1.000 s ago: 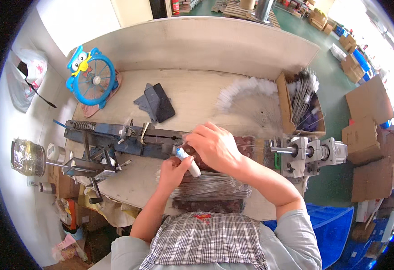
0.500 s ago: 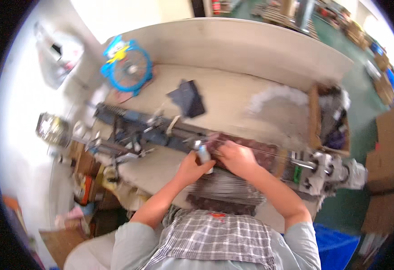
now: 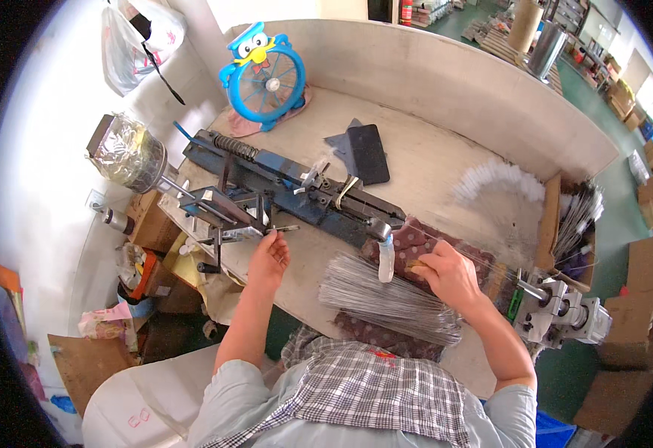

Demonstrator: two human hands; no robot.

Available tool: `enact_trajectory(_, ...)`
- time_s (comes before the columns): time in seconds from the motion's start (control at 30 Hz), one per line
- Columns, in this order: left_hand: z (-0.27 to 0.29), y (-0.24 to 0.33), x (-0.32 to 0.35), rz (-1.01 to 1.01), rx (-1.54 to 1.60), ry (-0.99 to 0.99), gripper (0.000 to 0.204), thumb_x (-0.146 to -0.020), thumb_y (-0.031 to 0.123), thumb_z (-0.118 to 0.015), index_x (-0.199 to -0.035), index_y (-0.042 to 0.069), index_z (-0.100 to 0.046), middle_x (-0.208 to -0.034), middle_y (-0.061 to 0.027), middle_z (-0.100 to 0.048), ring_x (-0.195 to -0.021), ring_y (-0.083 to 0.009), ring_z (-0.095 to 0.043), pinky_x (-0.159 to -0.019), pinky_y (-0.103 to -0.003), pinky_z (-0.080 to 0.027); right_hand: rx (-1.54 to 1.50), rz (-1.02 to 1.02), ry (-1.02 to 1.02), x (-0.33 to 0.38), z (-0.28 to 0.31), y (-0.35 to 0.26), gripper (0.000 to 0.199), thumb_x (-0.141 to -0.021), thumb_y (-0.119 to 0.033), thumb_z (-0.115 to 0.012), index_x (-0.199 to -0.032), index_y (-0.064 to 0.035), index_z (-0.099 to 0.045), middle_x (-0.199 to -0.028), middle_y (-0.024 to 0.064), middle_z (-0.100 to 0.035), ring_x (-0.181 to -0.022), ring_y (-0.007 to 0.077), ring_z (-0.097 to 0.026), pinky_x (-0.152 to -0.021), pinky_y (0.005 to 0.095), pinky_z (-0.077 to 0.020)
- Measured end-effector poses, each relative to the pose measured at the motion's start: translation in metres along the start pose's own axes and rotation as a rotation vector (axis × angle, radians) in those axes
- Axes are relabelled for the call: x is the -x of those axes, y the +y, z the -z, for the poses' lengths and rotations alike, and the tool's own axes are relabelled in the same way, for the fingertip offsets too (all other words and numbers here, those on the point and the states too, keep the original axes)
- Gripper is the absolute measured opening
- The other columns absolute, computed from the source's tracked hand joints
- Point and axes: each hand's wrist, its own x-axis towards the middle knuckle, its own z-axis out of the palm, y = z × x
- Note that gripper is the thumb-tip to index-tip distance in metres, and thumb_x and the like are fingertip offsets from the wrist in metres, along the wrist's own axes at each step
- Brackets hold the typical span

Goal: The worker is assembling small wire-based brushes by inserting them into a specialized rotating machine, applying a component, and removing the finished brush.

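Observation:
My left hand (image 3: 270,259) is closed, fingers curled, its fingertips at a thin metal bar (image 3: 287,228) on a small dark fixture (image 3: 225,209); what they hold, if anything, is hidden. My right hand (image 3: 449,276) pinches a small yellowish-brown piece (image 3: 416,265) over a dotted maroon cloth (image 3: 434,240). Left of that hand, a white-wrapped handle (image 3: 387,260) hangs from the end of a long dark metal bench tool (image 3: 289,187). Below lies a bundle of thin metal wires (image 3: 378,295), spread over the bench in front of me.
A blue cartoon-shaped fan (image 3: 266,82) stands at the back left, with a black phone-like slab (image 3: 369,153) to its right. A motor-like metal unit (image 3: 561,313) sits at the right edge. A cardboard box (image 3: 550,216) holds more wires. A foil-wrapped lamp-like head (image 3: 128,153) stands at left.
My left hand has left the white-wrapped handle and moved left to the fixture. My right hand has shifted slightly right and down. The view has also shifted and become sharper.

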Motion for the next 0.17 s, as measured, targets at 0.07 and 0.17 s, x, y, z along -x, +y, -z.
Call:
enact_trajectory(0.07, -0.001, -0.006, -0.004, -0.047, 0.077, 0.051, 0.025, -0.082, 0.034, -0.07, -0.089, 0.011, -0.063, -0.074, 0.0027, -0.06, -0.068, -0.0089, -0.057, -0.061, -0.025, -0.048, 0.034, -0.038, -0.032, 0.003, 0.011, -0.008, 0.019, -0.076, -0.025, -0.07, -0.085, -0.0091, -0.069, -0.076, 0.0083, -0.055, -0.07, 0.0277, -0.06, -0.062, 0.0376, -0.0493)
enact_trajectory(0.17, -0.004, -0.018, -0.013, -0.142, 0.106, 0.184, 0.024, -0.08, 0.031, -0.07, -0.094, 0.013, -0.063, -0.076, 0.0032, -0.061, -0.072, -0.0095, -0.057, -0.064, -0.026, -0.046, -0.02, -0.06, -0.095, 0.008, 0.026, -0.017, 0.02, -0.076, -0.027, -0.07, -0.088, -0.0112, -0.071, -0.075, 0.0079, -0.055, -0.07, 0.0262, -0.06, -0.063, 0.0372, -0.0493)
